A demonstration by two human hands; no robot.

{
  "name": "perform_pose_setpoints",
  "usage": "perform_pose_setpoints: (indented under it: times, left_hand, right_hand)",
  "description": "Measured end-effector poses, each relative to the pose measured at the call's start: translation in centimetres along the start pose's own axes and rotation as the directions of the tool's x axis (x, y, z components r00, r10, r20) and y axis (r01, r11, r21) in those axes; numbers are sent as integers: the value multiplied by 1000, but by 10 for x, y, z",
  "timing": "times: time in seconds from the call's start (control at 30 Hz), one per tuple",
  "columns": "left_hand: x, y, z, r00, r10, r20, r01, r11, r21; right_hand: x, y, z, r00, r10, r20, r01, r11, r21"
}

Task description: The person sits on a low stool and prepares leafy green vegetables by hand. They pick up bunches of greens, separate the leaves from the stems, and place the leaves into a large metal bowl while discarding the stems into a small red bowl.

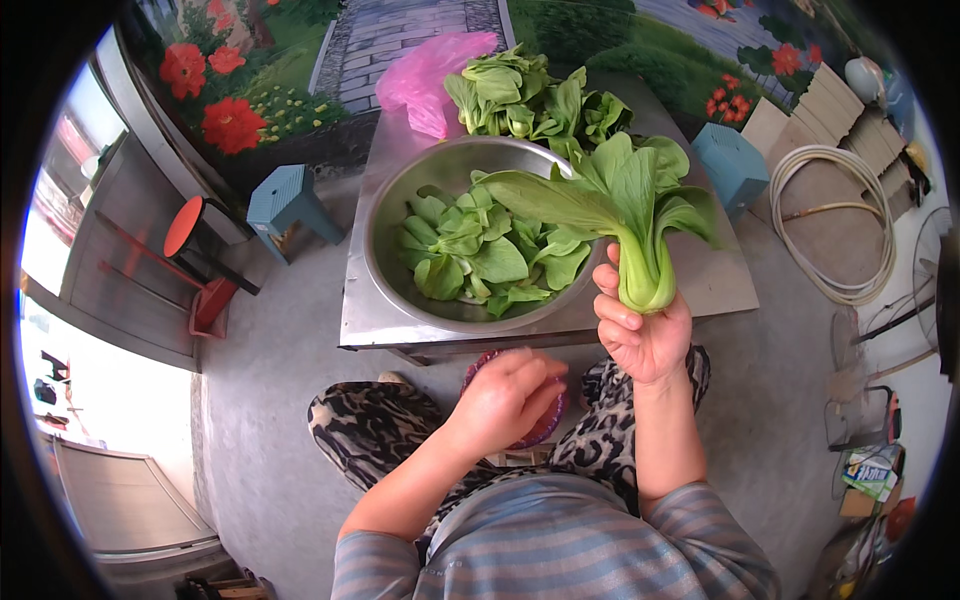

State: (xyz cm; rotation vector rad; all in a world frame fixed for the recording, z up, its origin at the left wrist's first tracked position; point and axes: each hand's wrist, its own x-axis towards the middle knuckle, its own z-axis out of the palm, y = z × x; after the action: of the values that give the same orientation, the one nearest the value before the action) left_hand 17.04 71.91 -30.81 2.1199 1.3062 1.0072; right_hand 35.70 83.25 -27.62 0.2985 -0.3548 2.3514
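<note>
My right hand grips a head of bok choy by its pale base, leaves fanning upward over the table's right part. Blurred, my left hand hovers above a red and purple basket between my knees; its fingers are bent, and whether they hold anything cannot be seen. The hand covers most of the basket's inside. In front of me, a wide stainless steel basin contains loose green leaves. Behind it lies a pile of whole bok choy.
The metal-topped table carries the basin, with a pink plastic bag at its back left. Blue stools stand on both sides. A round orange-topped stool and red dustpan are left; a coiled hose is right.
</note>
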Motion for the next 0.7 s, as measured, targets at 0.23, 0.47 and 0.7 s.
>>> perform_pose_setpoints:
  times: [0.23,0.47,0.7]
  left_hand:
    - [32,-44,-9,986,-89,-138,153,804,574]
    - [41,-36,-32,989,-149,6,127,861,493]
    - [92,-22,-74,848,-515,-127,293,654,-697]
  right_hand:
    - [11,8,3,965,-177,-191,98,927,-363]
    - [56,-2,24,904,-272,-331,89,875,-475]
    - [99,-3,20,953,-204,-224,-33,663,-748]
